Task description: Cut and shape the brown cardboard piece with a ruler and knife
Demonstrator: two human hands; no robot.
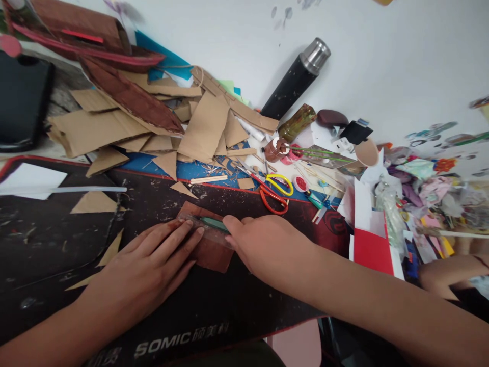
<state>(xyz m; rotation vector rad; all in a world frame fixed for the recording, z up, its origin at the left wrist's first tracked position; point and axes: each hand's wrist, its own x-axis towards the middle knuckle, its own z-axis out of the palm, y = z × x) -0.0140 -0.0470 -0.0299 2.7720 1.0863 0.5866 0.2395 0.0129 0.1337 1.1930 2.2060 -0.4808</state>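
Note:
A brown painted piece of card (214,255) lies on the dark mat, with a clear ruler (216,235) across it. My left hand (153,260) presses flat on the ruler and the card's left side, fingers stretched out. My right hand (263,244) grips a green cutter (214,223), whose front end points left along the ruler's upper edge, near my left fingertips. The blade tip is too small to make out.
Cardboard scraps (206,125) and a brown boat-shaped piece (133,97) are piled behind the mat. Scissors (273,192), a paint jar (275,149) and a black thermos (292,81) stand or lie beyond my hands. A red-and-white box (372,250) is at the right, near another person's arm (451,272).

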